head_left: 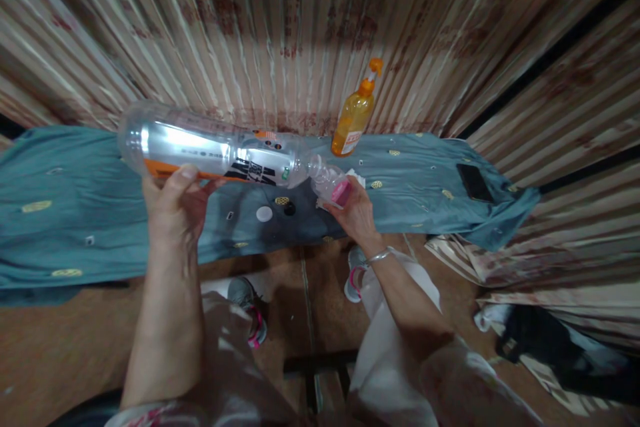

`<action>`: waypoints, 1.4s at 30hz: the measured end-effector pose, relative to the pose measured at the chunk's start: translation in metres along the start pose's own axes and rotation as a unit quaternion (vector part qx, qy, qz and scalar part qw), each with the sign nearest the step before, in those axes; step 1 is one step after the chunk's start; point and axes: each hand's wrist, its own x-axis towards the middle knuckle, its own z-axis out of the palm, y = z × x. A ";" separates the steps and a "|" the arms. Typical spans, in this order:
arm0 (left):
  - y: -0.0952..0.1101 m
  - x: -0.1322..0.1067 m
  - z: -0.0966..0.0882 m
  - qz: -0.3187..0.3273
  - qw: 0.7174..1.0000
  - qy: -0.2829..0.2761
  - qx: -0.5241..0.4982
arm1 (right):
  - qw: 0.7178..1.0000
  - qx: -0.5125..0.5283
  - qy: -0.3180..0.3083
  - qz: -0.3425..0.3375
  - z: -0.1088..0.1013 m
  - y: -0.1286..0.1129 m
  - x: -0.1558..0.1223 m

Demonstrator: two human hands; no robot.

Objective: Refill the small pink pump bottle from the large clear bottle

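Note:
A large clear plastic bottle (210, 150) with a silver and orange label lies nearly level above the cloth. My left hand (177, 203) is closed around its underside near the base. Its neck points right and meets a small clear plastic container (327, 180) with something pink at its lower end. Whether the pink is liquid or a label, I cannot make out. My right hand (355, 210) is wrapped round this small container. A white disc, perhaps a cap (264, 214), and a small black round piece (289, 209) lie on the cloth below the bottle.
An orange pump bottle (354, 120) stands at the back of the narrow table with its teal patterned cloth (75, 213). A white paper (357, 177) lies behind my right hand. A black phone (474, 182) rests at the right. Pleated curtains (260, 33) hang close behind.

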 end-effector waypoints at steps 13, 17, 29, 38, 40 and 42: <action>-0.001 0.001 -0.003 0.011 1.000 0.002 -0.004 | 1.000 -0.003 0.009 0.000 0.002 0.001 -0.002; -0.003 0.000 -0.004 0.009 1.000 0.007 -0.005 | 1.000 0.002 -0.002 0.003 0.000 0.001 -0.001; -0.005 0.001 -0.007 0.009 1.000 -0.008 -0.004 | 1.000 -0.002 -0.006 -0.001 -0.001 0.002 0.001; -0.003 -0.002 -0.005 0.008 1.000 0.000 -0.004 | 1.000 -0.007 -0.011 0.003 -0.003 -0.002 0.002; -0.002 -0.003 -0.004 0.008 1.000 0.000 -0.003 | 1.000 -0.005 -0.013 0.003 -0.003 -0.003 0.002; -0.001 -0.003 -0.004 0.007 1.000 -0.002 -0.003 | 1.000 -0.006 -0.014 0.003 -0.003 -0.003 0.002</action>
